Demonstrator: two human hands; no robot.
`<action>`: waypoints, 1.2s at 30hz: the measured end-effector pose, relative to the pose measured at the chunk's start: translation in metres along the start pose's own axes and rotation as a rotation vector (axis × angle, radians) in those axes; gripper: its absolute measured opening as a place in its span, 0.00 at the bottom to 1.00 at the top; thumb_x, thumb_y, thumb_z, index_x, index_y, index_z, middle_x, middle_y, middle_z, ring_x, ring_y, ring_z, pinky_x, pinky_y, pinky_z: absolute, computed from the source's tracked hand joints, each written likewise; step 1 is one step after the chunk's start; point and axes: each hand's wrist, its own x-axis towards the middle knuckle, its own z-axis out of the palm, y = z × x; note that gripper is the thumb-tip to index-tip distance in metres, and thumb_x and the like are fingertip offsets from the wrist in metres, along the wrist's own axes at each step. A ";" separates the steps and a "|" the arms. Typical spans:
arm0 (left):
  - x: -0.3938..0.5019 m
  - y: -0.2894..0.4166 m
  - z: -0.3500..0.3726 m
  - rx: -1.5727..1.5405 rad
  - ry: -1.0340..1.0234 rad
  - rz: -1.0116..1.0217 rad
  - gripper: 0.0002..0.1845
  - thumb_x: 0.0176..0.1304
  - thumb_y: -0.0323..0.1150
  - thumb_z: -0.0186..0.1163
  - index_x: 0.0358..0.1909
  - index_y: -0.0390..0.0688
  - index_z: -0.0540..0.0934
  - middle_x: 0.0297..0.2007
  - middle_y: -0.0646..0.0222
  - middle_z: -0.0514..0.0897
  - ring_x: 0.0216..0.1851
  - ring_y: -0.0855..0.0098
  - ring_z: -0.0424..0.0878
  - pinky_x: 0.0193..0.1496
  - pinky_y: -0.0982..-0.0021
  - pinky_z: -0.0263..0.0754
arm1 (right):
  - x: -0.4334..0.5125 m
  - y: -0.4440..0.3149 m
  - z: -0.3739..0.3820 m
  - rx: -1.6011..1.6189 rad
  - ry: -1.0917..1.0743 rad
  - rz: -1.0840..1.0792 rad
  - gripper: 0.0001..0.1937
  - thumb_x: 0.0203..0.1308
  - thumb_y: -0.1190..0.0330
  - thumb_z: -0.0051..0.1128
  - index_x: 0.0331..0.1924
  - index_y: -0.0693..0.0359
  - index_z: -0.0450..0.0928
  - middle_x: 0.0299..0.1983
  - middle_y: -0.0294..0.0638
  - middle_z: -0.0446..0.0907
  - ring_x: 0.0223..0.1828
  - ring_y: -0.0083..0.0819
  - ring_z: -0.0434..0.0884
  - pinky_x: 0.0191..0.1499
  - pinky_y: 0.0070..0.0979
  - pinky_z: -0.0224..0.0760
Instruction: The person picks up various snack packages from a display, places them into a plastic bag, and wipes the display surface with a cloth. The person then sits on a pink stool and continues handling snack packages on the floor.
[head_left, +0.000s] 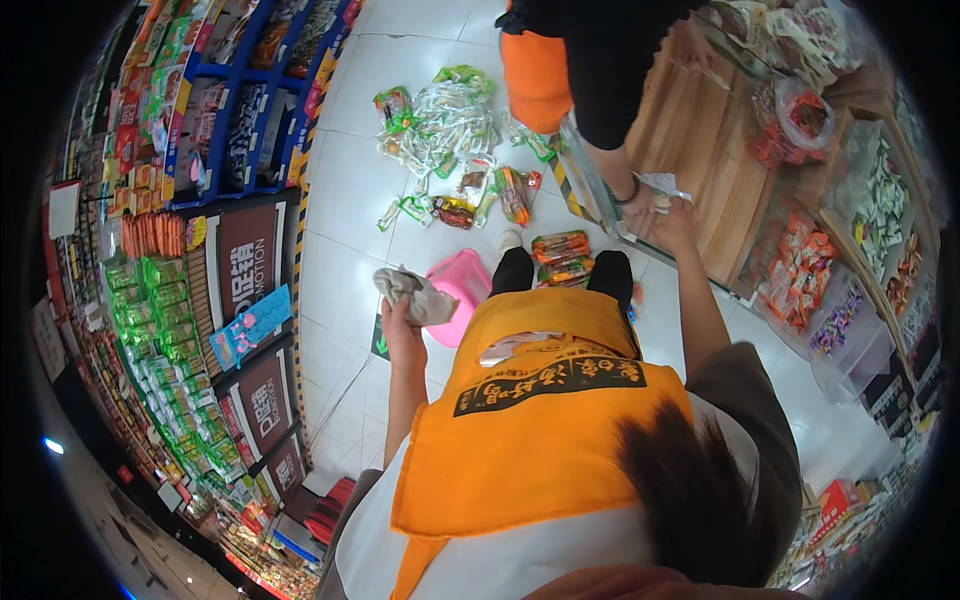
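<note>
My left hand (403, 334) holds up a crumpled grey cloth (416, 296) beside a pink plastic stool (459, 292) on the floor. My right hand (675, 223) reaches to the front edge of a wooden display counter (701, 142), at a small pale item (661, 202) there. A co-worker's hand (637, 201) with a dark bead bracelet is close beside it; which of the hands grips the item is unclear. On the tiles before me lie a heap of clear and green snack packets (454, 120) and several red and green packaged snacks (512, 196). More such packs (562, 255) lie between my legs.
A co-worker in black and orange (535, 82) leans over the counter from the far side. Blue shelving (262, 75) and racks of green packets (157, 300) line the left. Clear bins of wrapped sweets (799, 270) stand at the right, with a filled plastic bag (795, 124) above.
</note>
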 end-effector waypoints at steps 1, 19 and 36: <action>-0.008 -0.005 0.008 0.014 -0.028 -0.029 0.17 0.65 0.29 0.50 0.55 0.40 0.68 0.49 0.66 0.77 0.49 0.72 0.77 0.51 0.71 0.73 | 0.007 0.008 0.010 -0.005 0.067 -0.112 0.23 0.50 0.60 0.61 0.49 0.61 0.73 0.55 0.52 0.73 0.56 0.45 0.72 0.55 0.36 0.67; -0.022 -0.001 0.083 0.222 -0.193 0.041 0.18 0.63 0.27 0.52 0.55 0.41 0.68 0.48 0.68 0.77 0.49 0.73 0.76 0.51 0.71 0.71 | -0.035 -0.102 -0.078 0.753 -0.186 -0.360 0.25 0.56 0.63 0.60 0.56 0.61 0.66 0.46 0.55 0.77 0.48 0.49 0.78 0.47 0.41 0.72; 0.005 -0.162 0.364 0.692 -1.569 0.171 0.23 0.57 0.29 0.58 0.56 0.39 0.71 0.46 0.60 0.74 0.55 0.66 0.70 0.56 0.72 0.66 | -0.107 0.038 -0.067 2.029 -0.014 0.321 0.28 0.57 0.68 0.63 0.61 0.63 0.66 0.49 0.38 0.77 0.50 0.25 0.76 0.51 0.26 0.71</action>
